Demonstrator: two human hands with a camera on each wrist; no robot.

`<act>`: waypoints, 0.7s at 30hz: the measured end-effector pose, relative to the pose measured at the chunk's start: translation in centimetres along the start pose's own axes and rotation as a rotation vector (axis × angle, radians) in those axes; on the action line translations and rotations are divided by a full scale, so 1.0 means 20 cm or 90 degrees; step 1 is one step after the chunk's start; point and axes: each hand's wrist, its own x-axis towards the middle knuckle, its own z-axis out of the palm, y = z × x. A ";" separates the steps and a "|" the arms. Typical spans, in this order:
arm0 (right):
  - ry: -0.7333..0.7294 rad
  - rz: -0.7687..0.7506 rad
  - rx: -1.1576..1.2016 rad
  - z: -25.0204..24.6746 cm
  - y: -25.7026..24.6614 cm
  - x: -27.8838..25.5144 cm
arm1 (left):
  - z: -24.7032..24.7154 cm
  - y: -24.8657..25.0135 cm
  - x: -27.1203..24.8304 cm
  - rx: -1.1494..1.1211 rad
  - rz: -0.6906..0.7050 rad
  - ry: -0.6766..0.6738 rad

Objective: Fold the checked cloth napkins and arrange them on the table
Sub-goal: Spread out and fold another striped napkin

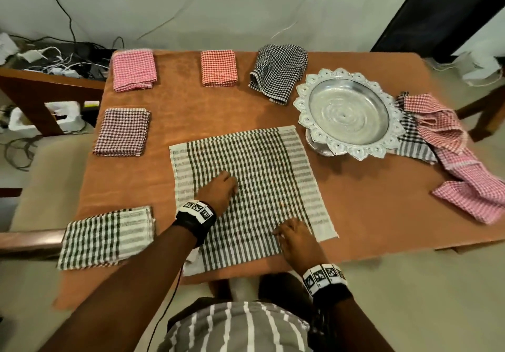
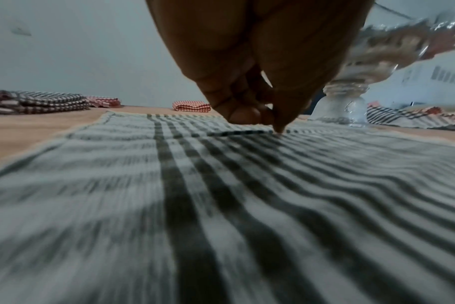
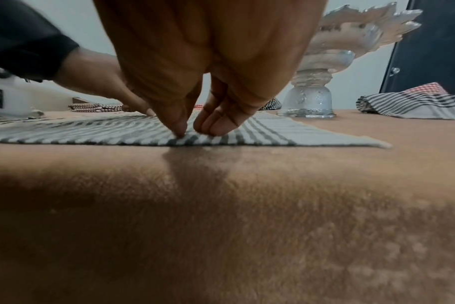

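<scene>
A large dark-green checked napkin [image 1: 246,187] lies spread flat at the front centre of the table, also seen close up in the left wrist view [image 2: 221,185]. My left hand [image 1: 231,184] rests on its left half, fingertips [image 2: 279,128] pressing the cloth. My right hand [image 1: 281,232] touches the napkin near its front edge, where thumb and fingertips [image 3: 216,127] sit on the flat cloth without lifting it. Folded napkins lie around: pink [image 1: 134,70], orange [image 1: 218,68], maroon [image 1: 121,132], green-striped [image 1: 106,238]. A black-and-white one [image 1: 278,74] is loosely folded.
A silver footed tray [image 1: 303,105] stands at the right, touching the spread napkin's far right corner. Beyond it lies a heap of unfolded pink and striped napkins [image 1: 448,143]. The orange table cover [image 1: 369,209] shows bare at front right. A wooden chair [image 1: 41,89] and cables are at left.
</scene>
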 end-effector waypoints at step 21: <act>-0.063 -0.058 0.177 -0.13 0.32 -0.14 | 0.37 0.07 -0.95 -0.024 -0.141 0.080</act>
